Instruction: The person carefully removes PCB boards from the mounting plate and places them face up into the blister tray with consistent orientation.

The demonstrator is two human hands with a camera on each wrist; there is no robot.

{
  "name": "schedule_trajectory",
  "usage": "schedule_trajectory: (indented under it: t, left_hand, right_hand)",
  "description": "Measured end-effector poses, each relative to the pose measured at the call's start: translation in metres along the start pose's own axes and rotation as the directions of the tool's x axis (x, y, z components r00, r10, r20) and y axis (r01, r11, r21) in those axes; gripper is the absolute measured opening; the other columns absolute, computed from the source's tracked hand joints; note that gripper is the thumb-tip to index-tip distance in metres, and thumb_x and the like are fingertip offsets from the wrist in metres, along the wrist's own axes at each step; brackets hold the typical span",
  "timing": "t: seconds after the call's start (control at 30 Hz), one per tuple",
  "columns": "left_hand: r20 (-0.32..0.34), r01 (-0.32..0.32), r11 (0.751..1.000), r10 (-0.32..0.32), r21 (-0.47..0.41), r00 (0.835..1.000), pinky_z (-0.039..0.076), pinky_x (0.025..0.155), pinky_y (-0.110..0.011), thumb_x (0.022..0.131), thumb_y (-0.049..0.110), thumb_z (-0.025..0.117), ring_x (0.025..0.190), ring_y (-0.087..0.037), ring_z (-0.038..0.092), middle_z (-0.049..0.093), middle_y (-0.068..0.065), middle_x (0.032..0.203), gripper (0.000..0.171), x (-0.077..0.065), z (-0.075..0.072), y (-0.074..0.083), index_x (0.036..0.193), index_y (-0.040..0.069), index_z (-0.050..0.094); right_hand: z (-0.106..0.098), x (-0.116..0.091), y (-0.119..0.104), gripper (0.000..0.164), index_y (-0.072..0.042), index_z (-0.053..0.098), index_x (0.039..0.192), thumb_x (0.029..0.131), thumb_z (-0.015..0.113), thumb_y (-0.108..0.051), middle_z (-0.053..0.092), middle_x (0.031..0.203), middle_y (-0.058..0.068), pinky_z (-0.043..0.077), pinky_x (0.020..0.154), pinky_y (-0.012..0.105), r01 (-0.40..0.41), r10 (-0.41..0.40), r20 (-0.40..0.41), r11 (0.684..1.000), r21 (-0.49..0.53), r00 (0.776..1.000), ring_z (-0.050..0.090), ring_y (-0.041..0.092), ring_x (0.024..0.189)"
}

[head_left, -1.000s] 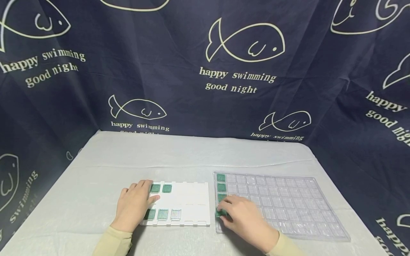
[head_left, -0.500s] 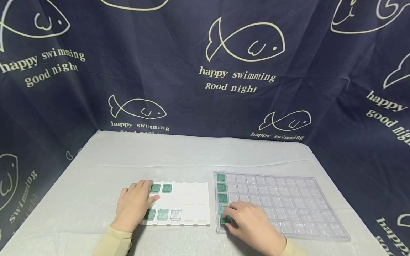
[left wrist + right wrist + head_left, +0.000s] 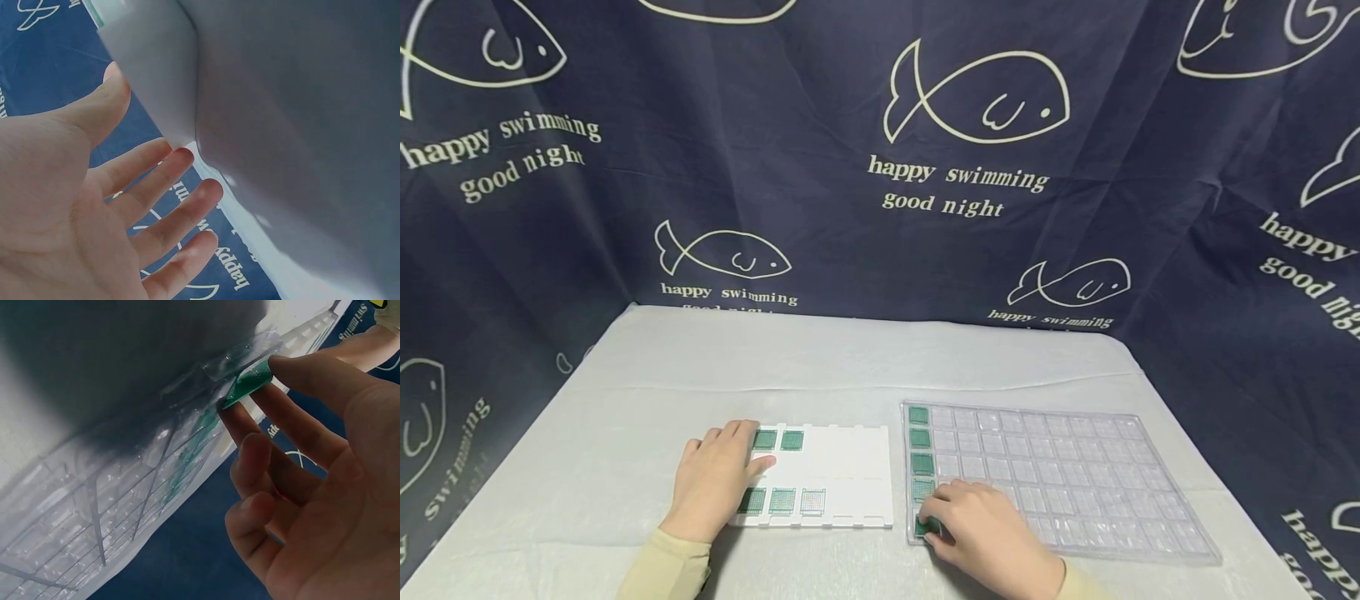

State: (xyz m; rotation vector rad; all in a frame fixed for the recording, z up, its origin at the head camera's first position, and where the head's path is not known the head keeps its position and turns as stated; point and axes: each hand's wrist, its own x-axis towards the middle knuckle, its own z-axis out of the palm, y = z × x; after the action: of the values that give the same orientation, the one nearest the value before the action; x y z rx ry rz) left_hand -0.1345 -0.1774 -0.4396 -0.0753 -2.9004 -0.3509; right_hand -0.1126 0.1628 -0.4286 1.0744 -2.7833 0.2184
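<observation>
My left hand (image 3: 711, 482) rests on the left end of a white notched board (image 3: 857, 467), thumb on top; its fingers look relaxed in the left wrist view. Small square green circuit boards lie on it in two rows, such as the back one (image 3: 792, 441) and a paler front one (image 3: 812, 501). My right hand (image 3: 981, 533) pinches another green circuit board (image 3: 251, 381) between thumb and forefinger, tilted in the right wrist view. It is at the nearest compartment of the left column of a clear plastic tray (image 3: 1052, 475), partly hidden by the fingers.
The other compartments of the tray's left column hold green circuit boards, including the farthest one (image 3: 918, 415). A pale cloth covers the table (image 3: 820, 358). Behind and at the sides hangs a dark blue curtain (image 3: 835, 108) with fish prints.
My right hand has moved toward me with a circuit board, from the fourth compartment to the nearest one. A circuit board now shows in the fourth compartment. The left hand has stayed put.
</observation>
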Motion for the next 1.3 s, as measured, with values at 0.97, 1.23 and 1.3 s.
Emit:
schedule_trajectory:
  t: [0.97, 1.23, 1.3]
  left_hand:
    - [0.048, 0.022, 1.0, -0.022, -0.003, 0.999, 0.042, 0.081, -0.045, 0.087, 0.038, 0.078, 0.11, -0.036, 0.064, 0.068, -0.014, 0.128, 0.059, 0.0008, 0.0006, -0.0001, 0.133, 0.004, 0.061]
    - [0.048, 0.021, 1.0, -0.021, -0.006, 0.999, 0.042, 0.081, -0.044, 0.087, 0.038, 0.078, 0.109, -0.036, 0.064, 0.069, -0.014, 0.127, 0.059, 0.0015, 0.0009, -0.0008, 0.133, 0.005, 0.061]
    - [0.048, 0.021, 1.0, -0.021, -0.007, 0.999, 0.042, 0.081, -0.044, 0.088, 0.038, 0.078, 0.109, -0.035, 0.064, 0.068, -0.013, 0.127, 0.059, 0.0014, 0.0009, -0.0009, 0.133, 0.005, 0.061]
  right_hand:
    - [0.0086, -0.0061, 0.001, 0.016, -0.025, 0.076, 0.092, 0.08, 0.086, -0.025, 0.07, 0.09, -0.013, 0.054, 0.065, 0.025, -0.001, 0.0, -0.081, 1.0, -0.013, 0.997, 0.065, 0.005, 0.077]
    - [0.0091, -0.0054, 0.0009, 0.017, -0.024, 0.077, 0.093, 0.08, 0.086, -0.019, 0.069, 0.087, -0.013, 0.051, 0.062, 0.02, -0.012, 0.015, -0.086, 0.999, 0.033, 0.996, 0.062, 0.001, 0.075]
    - [0.0092, -0.0052, 0.0006, 0.017, -0.023, 0.077, 0.093, 0.08, 0.086, -0.019, 0.07, 0.088, -0.013, 0.052, 0.063, 0.02, -0.016, 0.019, -0.082, 0.999, 0.033, 0.996, 0.063, 0.001, 0.076]
